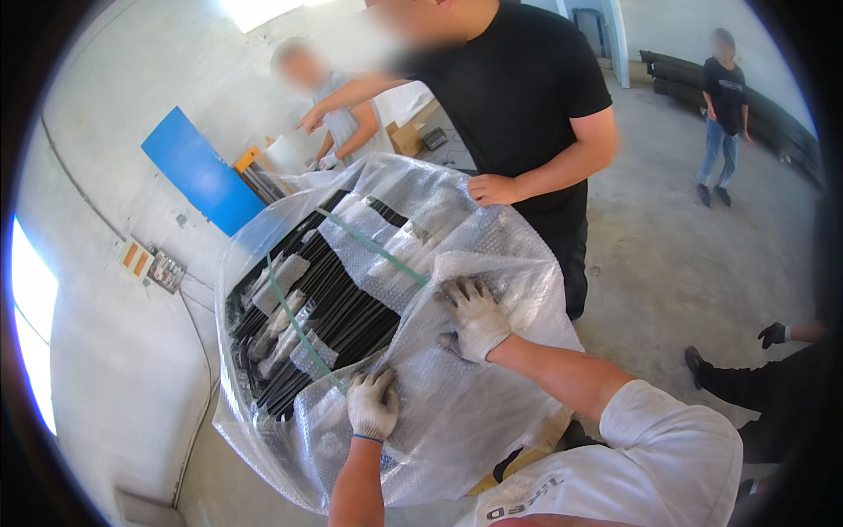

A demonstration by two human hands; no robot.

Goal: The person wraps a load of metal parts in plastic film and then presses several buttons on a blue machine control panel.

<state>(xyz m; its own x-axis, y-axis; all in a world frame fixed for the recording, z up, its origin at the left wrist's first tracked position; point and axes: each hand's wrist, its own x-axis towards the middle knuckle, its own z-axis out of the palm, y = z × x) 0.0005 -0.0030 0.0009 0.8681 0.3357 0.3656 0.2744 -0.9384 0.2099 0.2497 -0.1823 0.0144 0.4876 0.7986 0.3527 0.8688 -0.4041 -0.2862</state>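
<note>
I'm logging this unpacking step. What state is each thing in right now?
Left hand: gloved, flat on the bubble wrap, grasping nothing.
Right hand: gloved, fingers spread, pressing the wrap.
Bubble wrap: partly pulled open over the bundle.
Black bars: bundled, exposed in the middle.
Green straps: on the bundle, taut, uncut.
Co-worker's hand: bare, resting on the wrap's far edge.

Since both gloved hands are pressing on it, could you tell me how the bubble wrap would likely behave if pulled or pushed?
The bubble wrap is probably floppy: it drapes and wrinkles over the black bars. It likely feels light, being thin and see-through. It may slide rather than stay put, since the left hand and right hand lie flat on it while green straps cross the bundle.
</note>
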